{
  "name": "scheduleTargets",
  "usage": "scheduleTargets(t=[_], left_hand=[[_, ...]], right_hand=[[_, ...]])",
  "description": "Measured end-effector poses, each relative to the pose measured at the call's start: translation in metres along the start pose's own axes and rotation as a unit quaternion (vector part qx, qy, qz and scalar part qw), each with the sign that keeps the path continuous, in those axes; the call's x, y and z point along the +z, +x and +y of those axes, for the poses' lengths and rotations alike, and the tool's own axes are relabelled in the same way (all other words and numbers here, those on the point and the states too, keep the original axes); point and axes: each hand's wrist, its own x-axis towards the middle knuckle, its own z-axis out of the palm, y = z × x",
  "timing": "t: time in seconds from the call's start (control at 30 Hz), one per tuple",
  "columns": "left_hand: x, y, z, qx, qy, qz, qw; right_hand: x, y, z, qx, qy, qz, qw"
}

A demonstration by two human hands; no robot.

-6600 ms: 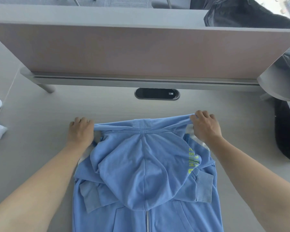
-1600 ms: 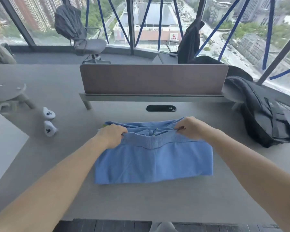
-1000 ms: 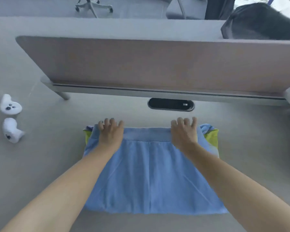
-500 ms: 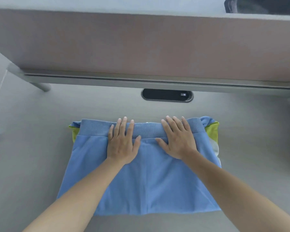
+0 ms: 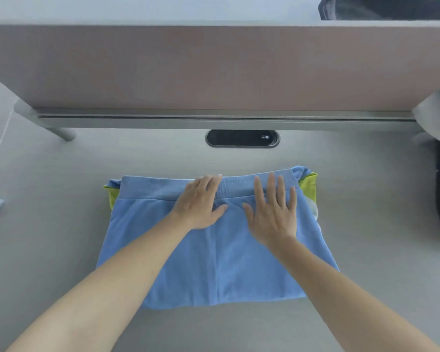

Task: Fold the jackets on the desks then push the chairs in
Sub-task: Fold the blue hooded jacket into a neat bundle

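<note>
Head camera, looking down: a pale grey desk surface [image 5: 48, 237] runs up to a wide mauve-brown fabric divider panel [image 5: 214, 67]. At the middle of the surface lies a light blue fleece jacket [image 5: 214, 270], folded into a squat rectangle. Both hands rest flat on it with fingers straight, gripping nothing: the left hand [image 5: 201, 204] reaches onto the far edge, and the right hand [image 5: 272, 214] sits just beside it with fingers spread.

The step looks like smoothing the finished fold. Doing it well would mean sweeping the palms outward from the centre with light, even pressure, so the layers beneath do not shift.

The ribbed hem band [image 5: 150, 186] should end up straight, and the lime-green lining [image 5: 309, 186] showing at both far corners could be tucked under. A black oval cable port [image 5: 242, 138] sits just beyond the jacket.
</note>
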Motion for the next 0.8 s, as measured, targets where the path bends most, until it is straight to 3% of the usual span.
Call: scheduleTargets(t=[0.17, 0.27, 0.43, 0.57, 0.67, 0.8], left_hand=[[-0.022, 0.03, 0.01, -0.15, 0.004, -0.092, 0.984], [-0.025, 0.034, 0.008, -0.158, 0.037, -0.117, 0.98], [-0.021, 0.0, -0.013, -0.243, -0.013, -0.109, 0.964], [-0.011, -0.053, -0.039, -0.364, -0.201, -0.057, 0.908], [-0.014, -0.095, -0.052, -0.412, -0.244, -0.03, 0.877], [-0.019, -0.138, -0.074, -0.448, -0.334, -0.005, 0.829]], right_hand=[[0.031, -0.053, -0.002, 0.013, 0.014, -0.066, 0.998], [0.034, -0.041, 0.009, -0.015, 0.024, -0.054, 0.998], [0.012, 0.021, 0.022, -0.174, -0.013, -0.087, 0.981], [-0.012, 0.067, -0.022, -0.284, -0.061, -0.119, 0.949], [-0.017, 0.039, -0.072, -0.234, -0.031, -0.104, 0.966], [0.001, -0.038, -0.096, -0.044, 0.085, -0.074, 0.993]])
